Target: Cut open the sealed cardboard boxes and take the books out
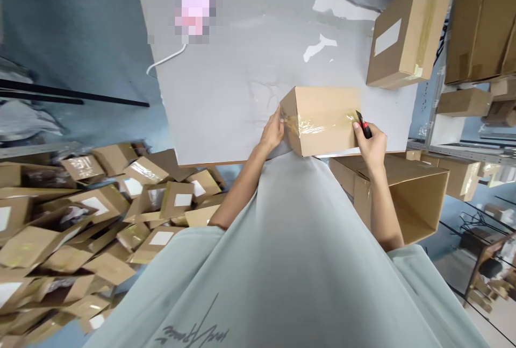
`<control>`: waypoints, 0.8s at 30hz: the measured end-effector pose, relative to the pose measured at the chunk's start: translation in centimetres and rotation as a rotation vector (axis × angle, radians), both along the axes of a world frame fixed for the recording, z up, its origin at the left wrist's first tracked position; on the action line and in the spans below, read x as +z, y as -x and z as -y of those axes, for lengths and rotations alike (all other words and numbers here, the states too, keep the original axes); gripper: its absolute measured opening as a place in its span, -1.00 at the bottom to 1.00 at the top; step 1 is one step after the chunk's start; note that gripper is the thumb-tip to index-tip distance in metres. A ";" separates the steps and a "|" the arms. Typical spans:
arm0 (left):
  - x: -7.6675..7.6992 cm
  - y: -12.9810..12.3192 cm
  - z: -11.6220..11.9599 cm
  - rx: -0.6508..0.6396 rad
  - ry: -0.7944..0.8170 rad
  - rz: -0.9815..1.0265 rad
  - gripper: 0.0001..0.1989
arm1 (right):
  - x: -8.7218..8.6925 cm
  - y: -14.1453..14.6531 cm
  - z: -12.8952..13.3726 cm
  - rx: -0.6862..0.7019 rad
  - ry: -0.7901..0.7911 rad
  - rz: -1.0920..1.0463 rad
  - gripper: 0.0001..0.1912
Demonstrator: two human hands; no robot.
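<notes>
At the near edge of the table [213, 100], your unclenched left hand [273, 132] braces the box [330, 99], your right grip [373, 146] grasps the cutter [366, 128], and slitting the tape [316, 123] seemingly calls for shallow, steady strokes.

Cardboard filled what appeared to be a parcel stockroom or packing area. Dozens of cartons [108, 268], many gaping and some bearing white labels [161, 238] and shiny tape [147, 170], lay heaped at left, while shelving [449, 130] at right carried further boxes [463, 101]. Between them stood a broad grey worktable [221, 95], a taped box [328, 127] at its near edge, a box cutter [365, 127] at the box's right end and a labeled carton [407, 36] beyond.
</notes>
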State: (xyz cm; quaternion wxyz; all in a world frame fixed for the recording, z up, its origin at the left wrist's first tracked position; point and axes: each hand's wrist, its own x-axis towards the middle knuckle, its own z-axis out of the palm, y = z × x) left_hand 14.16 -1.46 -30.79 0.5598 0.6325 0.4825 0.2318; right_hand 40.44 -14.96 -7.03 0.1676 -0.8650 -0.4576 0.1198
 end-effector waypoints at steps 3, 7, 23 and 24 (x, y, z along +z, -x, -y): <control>2.9 0.9 -0.7 -0.099 -0.119 0.074 -0.08 | -0.2 1.6 0.1 0.034 0.013 0.066 -0.40; 8.1 3.5 -2.5 -0.190 -0.270 0.123 0.04 | -0.8 2.9 0.0 0.034 0.042 0.135 -0.36; 11.2 3.7 -4.7 -0.371 -0.379 0.145 0.09 | -1.0 2.7 -0.6 0.031 0.053 0.191 -0.44; 11.1 3.5 -4.6 -0.358 -0.375 0.136 0.09 | -1.0 2.7 -0.6 0.033 0.058 0.193 -0.44</control>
